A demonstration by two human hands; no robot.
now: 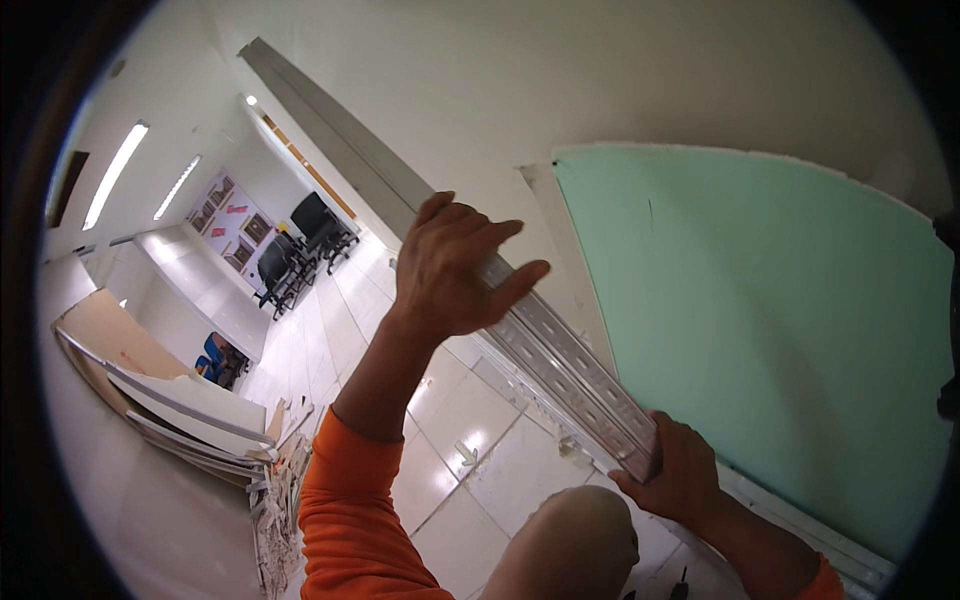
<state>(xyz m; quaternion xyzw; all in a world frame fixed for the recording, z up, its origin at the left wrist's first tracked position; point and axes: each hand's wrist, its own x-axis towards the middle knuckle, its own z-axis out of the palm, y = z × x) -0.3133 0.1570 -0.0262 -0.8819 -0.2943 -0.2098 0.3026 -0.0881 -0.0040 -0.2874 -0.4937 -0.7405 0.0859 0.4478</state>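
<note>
A long, slotted metal stud (570, 355) runs diagonally from the upper left down toward the lower right. My left hand (450, 265) grips it around the middle, with the thumb and one finger sticking out past its edge. At the near end, my right hand (685, 475) is wrapped around the stud's tip. To the right, a green plasterboard sheet (760, 330) with a rough upper edge stands against the white wall. Part of the stud is hidden behind my left hand.
My bent knee (570, 545) is below the stud. Broken board scraps (285, 490) are heaped on the left, beside leaning panels (175, 405). Black office chairs (320, 230) stand farther back on the tiled floor (450, 480). A dark pointed tool (681, 583) is at the bottom edge.
</note>
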